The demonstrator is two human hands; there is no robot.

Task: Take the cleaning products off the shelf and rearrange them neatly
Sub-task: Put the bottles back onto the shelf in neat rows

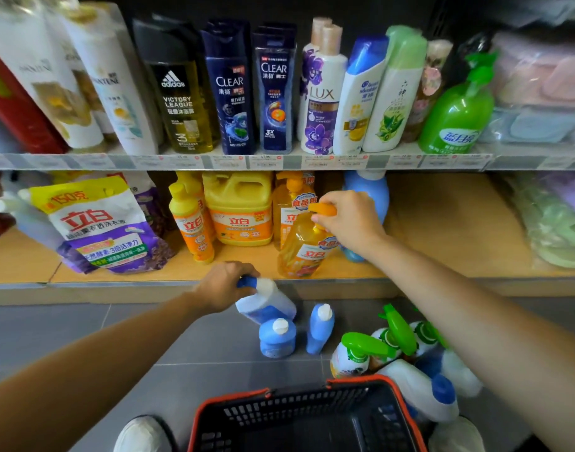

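Note:
My right hand (349, 221) grips the orange pump top of a yellow dish-soap bottle (304, 252), tilted at the front of the wooden lower shelf (442, 223). My left hand (224, 285) holds a white and blue bottle (266, 303) by its blue cap, tilted just below the shelf edge above the floor. Two blue bottles (278, 337) (320, 327) stand on the grey floor beneath it. More yellow and orange bottles (239, 210) and a purple detergent pouch (107, 226) stay on the lower shelf. A blue bottle (369, 187) stands behind my right hand.
A black basket with an orange rim (312, 415) sits at the bottom centre. Green-topped spray bottles (387, 344) and white bottles lie on the floor to its right. The upper shelf holds shampoo bottles (227, 86). Packaged sponges (553, 223) fill the right side.

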